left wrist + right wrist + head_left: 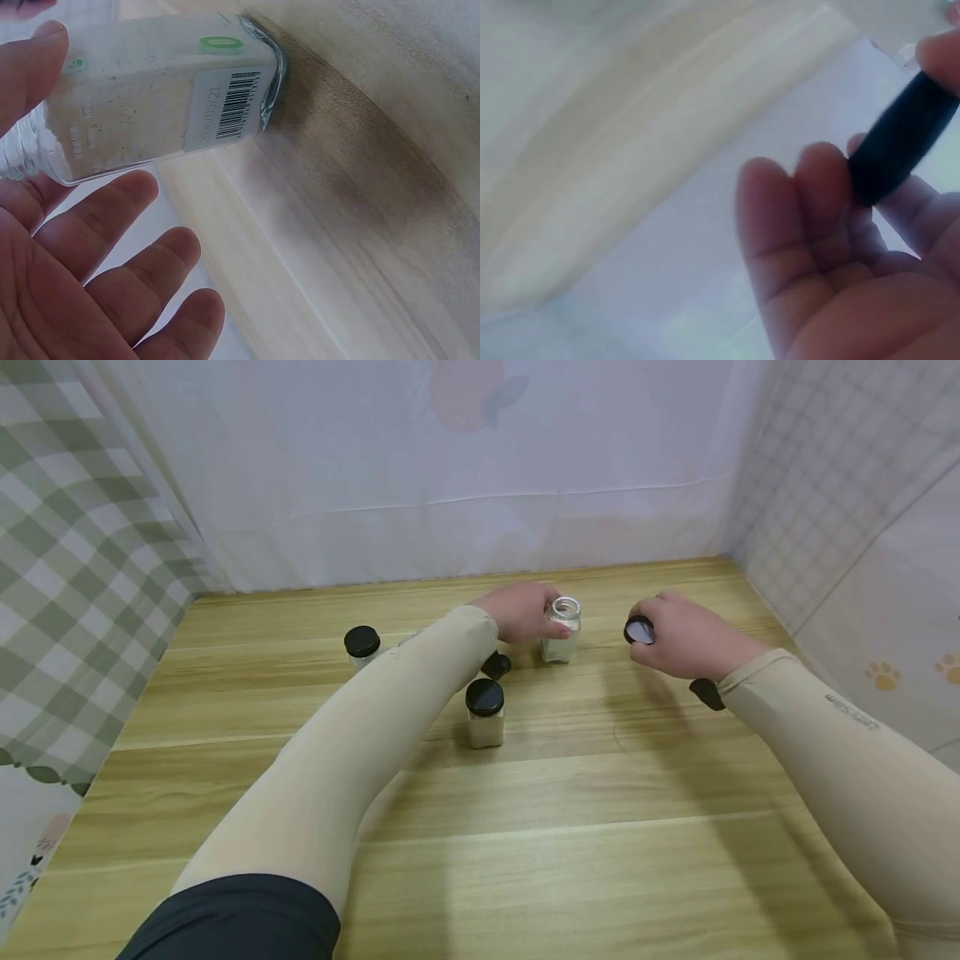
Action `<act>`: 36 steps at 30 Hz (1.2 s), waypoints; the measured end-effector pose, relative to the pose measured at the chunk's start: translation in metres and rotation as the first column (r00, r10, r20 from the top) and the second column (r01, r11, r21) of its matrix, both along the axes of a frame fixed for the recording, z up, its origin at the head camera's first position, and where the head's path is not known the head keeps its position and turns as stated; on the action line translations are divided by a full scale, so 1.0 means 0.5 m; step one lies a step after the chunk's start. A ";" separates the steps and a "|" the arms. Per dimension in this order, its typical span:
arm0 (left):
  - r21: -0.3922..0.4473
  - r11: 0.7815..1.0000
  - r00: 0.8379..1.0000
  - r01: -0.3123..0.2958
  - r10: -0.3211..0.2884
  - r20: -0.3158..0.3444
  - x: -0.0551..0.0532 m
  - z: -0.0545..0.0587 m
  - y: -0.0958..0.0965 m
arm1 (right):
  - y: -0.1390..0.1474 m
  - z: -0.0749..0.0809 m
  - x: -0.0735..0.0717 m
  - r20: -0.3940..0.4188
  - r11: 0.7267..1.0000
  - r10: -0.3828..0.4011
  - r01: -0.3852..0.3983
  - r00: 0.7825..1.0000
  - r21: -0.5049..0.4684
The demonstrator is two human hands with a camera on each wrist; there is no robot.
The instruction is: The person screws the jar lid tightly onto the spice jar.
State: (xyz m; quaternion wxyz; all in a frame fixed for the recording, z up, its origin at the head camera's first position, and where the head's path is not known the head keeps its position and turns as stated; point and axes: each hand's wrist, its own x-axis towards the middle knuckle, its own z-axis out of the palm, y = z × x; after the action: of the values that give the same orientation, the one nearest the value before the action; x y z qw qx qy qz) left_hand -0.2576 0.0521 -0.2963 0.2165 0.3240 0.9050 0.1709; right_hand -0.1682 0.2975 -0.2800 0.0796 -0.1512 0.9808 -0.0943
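My left hand pinches a small square glass jar near its threaded neck, and the jar's mouth is uncovered. Pale powder with dark specks fills part of this jar; a barcode label is on its side. Whether its base touches the table cannot be made out. To the right, my right hand holds a round black lid with its pale inner face turned towards the jar. In the right wrist view the lid is edge-on between thumb and fingers.
A black-lidded jar with beige contents stands in front of my left hand. Another black-lidded jar is farther left, partly behind my left sleeve. A pale cloth wall borders the back of the wooden table.
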 end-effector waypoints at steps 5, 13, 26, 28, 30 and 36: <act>-0.005 1.000 1.000 -0.008 0.008 -0.006 0.001 -0.003 0.000 | -0.021 0.008 -0.018 -0.022 0.998 -0.005 0.004 1.000 -0.059; 0.004 1.000 1.000 -0.013 0.013 0.000 -0.002 -0.006 -0.003 | -0.049 0.016 -0.044 -0.051 0.991 -0.005 -0.002 0.999 -0.132; 0.041 0.999 0.999 -0.004 0.002 0.043 -0.003 -0.012 -0.008 | -0.098 0.028 -0.051 -0.095 0.997 0.010 -0.018 0.995 -0.081; 0.053 0.998 0.998 -0.014 0.010 0.067 -0.004 -0.015 -0.011 | -0.100 0.028 -0.052 -0.087 0.997 0.010 -0.016 0.996 -0.074; 0.061 0.998 0.996 -0.024 0.018 0.088 -0.004 -0.018 -0.013 | -0.100 0.027 -0.052 -0.083 0.998 0.009 -0.015 0.997 -0.068; 0.040 0.999 0.993 -0.036 0.032 0.110 0.001 -0.026 -0.020 | -0.099 0.026 -0.052 -0.075 0.999 0.010 -0.013 0.997 -0.052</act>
State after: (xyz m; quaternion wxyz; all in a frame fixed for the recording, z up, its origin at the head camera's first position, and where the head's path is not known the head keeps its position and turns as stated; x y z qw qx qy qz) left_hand -0.2573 0.0422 -0.3092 0.2560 0.3032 0.8934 0.2107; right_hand -0.1941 0.2478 -0.2670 0.0393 -0.1623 0.9794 -0.1138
